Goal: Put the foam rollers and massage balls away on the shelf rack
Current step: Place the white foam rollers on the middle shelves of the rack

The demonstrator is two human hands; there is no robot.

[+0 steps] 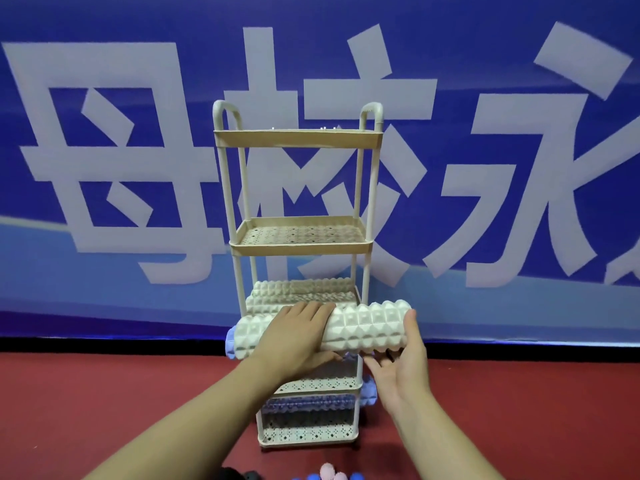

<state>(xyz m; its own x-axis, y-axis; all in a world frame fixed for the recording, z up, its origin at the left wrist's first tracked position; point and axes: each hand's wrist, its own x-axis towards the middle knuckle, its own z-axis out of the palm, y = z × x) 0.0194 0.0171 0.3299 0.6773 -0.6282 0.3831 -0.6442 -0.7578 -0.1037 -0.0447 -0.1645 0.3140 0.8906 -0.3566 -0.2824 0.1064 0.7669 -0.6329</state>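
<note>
A beige shelf rack [298, 136] with several tiers stands on the red floor against a blue banner. I hold a white knobbly foam roller [367, 329] level in front of the rack, at the height of its third tier. My left hand [294, 336] is laid over the roller's left half, and my right hand [403, 362] cups its right end from below. Another white roller [301, 292] lies on that third tier behind it. A purple roller [308, 401] rests on a lower tier, its end [367, 393] sticking out right. Another purple end [229, 342] shows left of the held roller.
Small massage balls lie on the floor at the bottom edge: pink ones [331, 472], blue ones [313, 477] and dark ones [239, 474]. The top two tiers [301, 249] of the rack hold nothing. The banner wall [104, 168] stands right behind the rack.
</note>
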